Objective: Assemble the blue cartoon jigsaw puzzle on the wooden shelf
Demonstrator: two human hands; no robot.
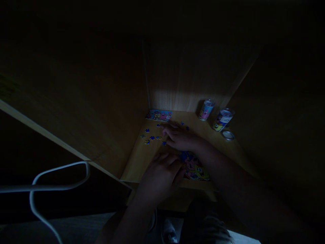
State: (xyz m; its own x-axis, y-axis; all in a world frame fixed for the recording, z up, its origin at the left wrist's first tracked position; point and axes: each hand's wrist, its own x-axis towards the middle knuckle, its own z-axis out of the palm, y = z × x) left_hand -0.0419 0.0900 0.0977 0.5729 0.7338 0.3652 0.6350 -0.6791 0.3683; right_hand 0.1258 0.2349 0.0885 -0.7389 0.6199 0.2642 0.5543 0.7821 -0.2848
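The light is dim. My right hand (179, 138) reaches over the wooden surface, index finger stretched out and the others loosely bent, close to several loose jigsaw pieces. A blue piece (158, 125) lies just left of its fingertip, and another blue piece (164, 143) is below the fingers. My left hand (164, 167) lies low at the left edge of a partly joined jigsaw puzzle (195, 167) with pink and yellow cartoon figures. Its fingers are spread a little and partly bent; their tips are hard to make out. My right forearm covers part of the puzzle.
A printed cartoon picture strip (159, 115) lies at the back left. Two cartoon-printed cans, a smaller can (206, 110) and a larger can (222, 120), stand at the right beside a round lid (228, 135). Wooden panels enclose the surface. A white cable (61, 166) loops at lower left.
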